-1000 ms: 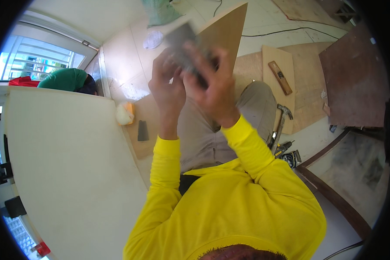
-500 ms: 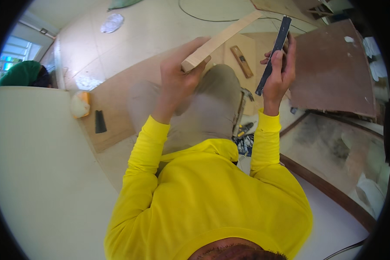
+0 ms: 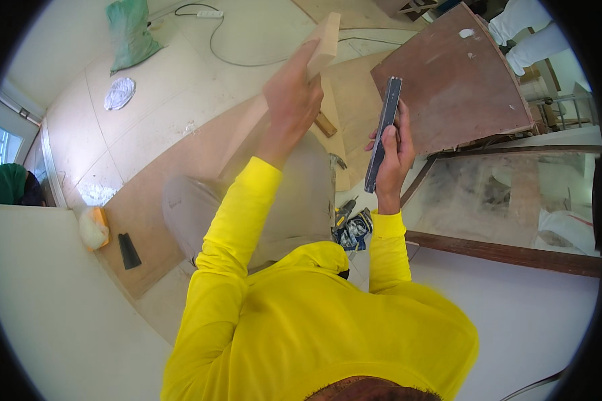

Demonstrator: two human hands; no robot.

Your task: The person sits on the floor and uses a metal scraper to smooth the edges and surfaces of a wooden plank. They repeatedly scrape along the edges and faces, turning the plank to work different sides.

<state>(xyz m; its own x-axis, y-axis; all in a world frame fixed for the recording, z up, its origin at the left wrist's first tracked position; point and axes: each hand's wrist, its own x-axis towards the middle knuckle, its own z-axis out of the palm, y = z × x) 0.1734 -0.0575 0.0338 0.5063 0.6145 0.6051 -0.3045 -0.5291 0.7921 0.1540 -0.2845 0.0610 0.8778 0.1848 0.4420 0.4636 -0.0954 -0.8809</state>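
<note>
Left hand (image 3: 291,100) grips a pale tan, straight-edged wooden board (image 3: 326,43), held out ahead; whether its far side rests on anything is hidden. Thumb and fingers of the right hand (image 3: 396,157) clasp a long, narrow, dark grey block (image 3: 383,140), apart from the board. With single-handed support, a loosened grip could let the board twist; a fumbled block might hit the yellow-and-black power drill (image 3: 343,212) nearby.

- The shirt (image 3: 361,321) is bright yellow, with a round collar (image 3: 321,381).
- Its long sleeves (image 3: 231,237) are wrinkled and finish in snug cuffs (image 3: 388,224).
- The trousers (image 3: 294,207) are of greyish beige colour.
- The left hand (image 3: 293,100) and right hand (image 3: 394,160) are bare.
</note>
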